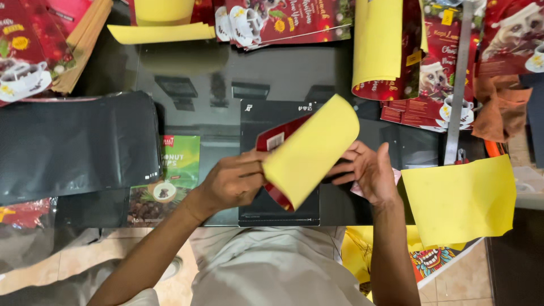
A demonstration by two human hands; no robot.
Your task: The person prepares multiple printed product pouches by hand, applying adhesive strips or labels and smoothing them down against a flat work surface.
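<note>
Left hand: the left hand (229,182) is pinching the lower left edge of a curled yellow sheet backed with glossy red printed film (310,148), fingers clamped on it.
Right hand: the right hand (369,173) is cupping the sheet's right side, fingers partly spread and touching it; whether it is fully gripping, I cannot tell.
Where it is: the sheet is sitting at the centre of the frame, lifted above a flat black pouch (279,164) lying on the dark glass table (266,71).
Handling: it is looking light, thin and springy, likely slick on the printed face; holding it by opposite edges seems best.
Around: a loose yellow sheet (460,199) is lying at the lower right, a wide black bag (76,144) at the left, and a green snack packet (180,160) beside it.
</note>
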